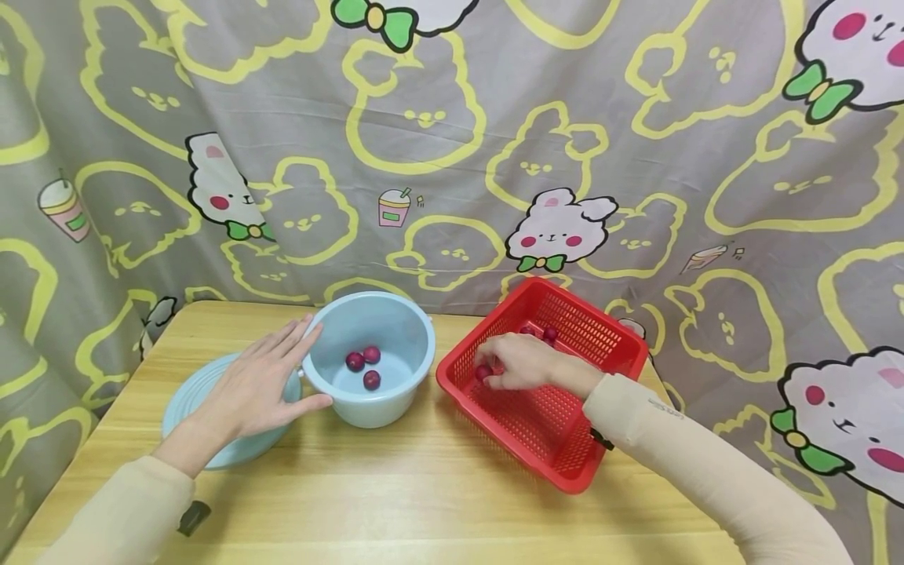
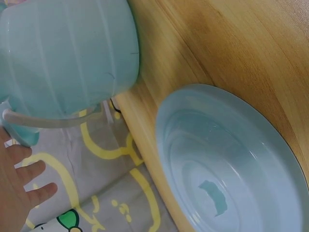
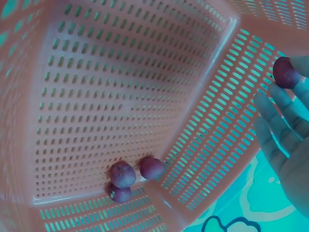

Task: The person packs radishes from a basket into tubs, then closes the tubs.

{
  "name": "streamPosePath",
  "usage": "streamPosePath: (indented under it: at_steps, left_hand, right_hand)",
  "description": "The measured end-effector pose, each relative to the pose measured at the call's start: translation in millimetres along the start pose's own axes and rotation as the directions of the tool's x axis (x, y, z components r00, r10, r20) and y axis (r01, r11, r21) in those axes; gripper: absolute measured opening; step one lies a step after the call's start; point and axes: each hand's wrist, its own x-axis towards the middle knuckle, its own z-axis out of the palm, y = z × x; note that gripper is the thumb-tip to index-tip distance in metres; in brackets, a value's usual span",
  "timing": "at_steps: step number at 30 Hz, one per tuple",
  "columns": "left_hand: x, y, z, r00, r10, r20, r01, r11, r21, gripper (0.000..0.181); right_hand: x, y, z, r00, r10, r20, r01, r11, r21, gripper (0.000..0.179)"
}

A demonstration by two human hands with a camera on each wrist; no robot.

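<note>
My right hand [image 1: 521, 362] is inside the red perforated basket [image 1: 588, 471], pinching a dark red plum [image 3: 286, 72] between thumb and fingers. Three more plums [image 3: 122, 174] lie together in a corner of the basket in the right wrist view; the hand hides part of this group from the head view. Left of the basket stands a light blue bucket [image 1: 381, 412] with three plums [image 1: 371, 380] on its bottom. My left hand [image 1: 264, 384], its fingers extended, is at the bucket's left rim and holds nothing.
A light blue round lid [image 1: 247, 451] lies on the wooden table [image 1: 395, 502] left of the bucket, partly under my left hand in the head view. The bucket has a pale carrying handle [image 2: 53, 121]. Behind the table hangs a patterned grey curtain [image 1: 438, 94].
</note>
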Motion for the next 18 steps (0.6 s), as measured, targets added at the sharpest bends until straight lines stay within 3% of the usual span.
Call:
streamPosePath:
  at_steps: [6, 18]
  left_hand:
    - [0.5, -0.5, 0.4, 1.0, 0.002, 0.004, -0.002, 1.0, 0.002, 0.109]
    - [1.0, -1.2, 1.1, 1.0, 0.008, -0.001, -0.008, 1.0, 0.007, 0.109]
  right_hand:
    - [-3.4, -2.9, -7.3, 0.999, -0.013, -0.049, 0.012, 1.0, -0.018, 0.027]
    - [-6.1, -10.1, -19.4, 0.995, -0.027, -0.098, 0.031, 0.999, 0.041, 0.025]
